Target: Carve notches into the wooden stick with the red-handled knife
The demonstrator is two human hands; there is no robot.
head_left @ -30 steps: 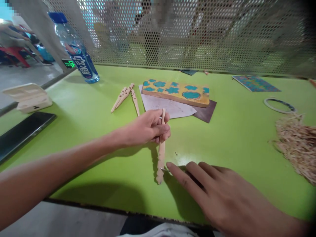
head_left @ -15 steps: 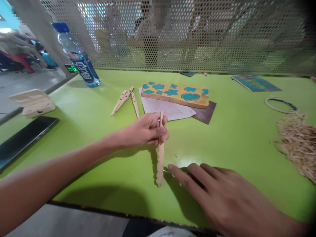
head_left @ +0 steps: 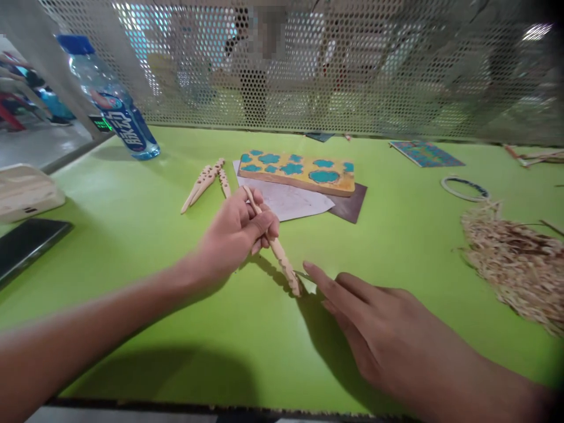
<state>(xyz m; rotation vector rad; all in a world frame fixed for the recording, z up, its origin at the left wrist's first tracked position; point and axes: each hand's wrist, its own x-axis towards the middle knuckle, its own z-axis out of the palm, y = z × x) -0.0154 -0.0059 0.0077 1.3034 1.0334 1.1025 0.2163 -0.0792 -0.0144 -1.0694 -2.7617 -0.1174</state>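
Pinched in my left hand (head_left: 240,232) is a slim, pale carved wooden stick (head_left: 282,258), its notched end pointing down and right towards me. My right hand (head_left: 383,323) is closed round a knife whose handle is hidden under the fingers; only the thin blade (head_left: 305,275) shows. The blade's tip is at the notched edge of the stick, and my index finger stretches along above it. Beyond my left hand lie several similar carved wooden sticks (head_left: 202,182) with notched ends.
A yellow block with blue patches (head_left: 295,170) rests on white paper (head_left: 295,205) and a dark sheet (head_left: 355,205). A water bottle (head_left: 117,108), a white case (head_left: 29,191) and a phone (head_left: 30,244) stand left. Right are a ring (head_left: 465,188) and wood shavings (head_left: 520,264). A perforated screen (head_left: 352,76) closes the back.
The stick has turned from nearly upright in view to a slant, its notched end swinging right and away from me. My right hand has moved slightly up with the knife. The view has shifted right.
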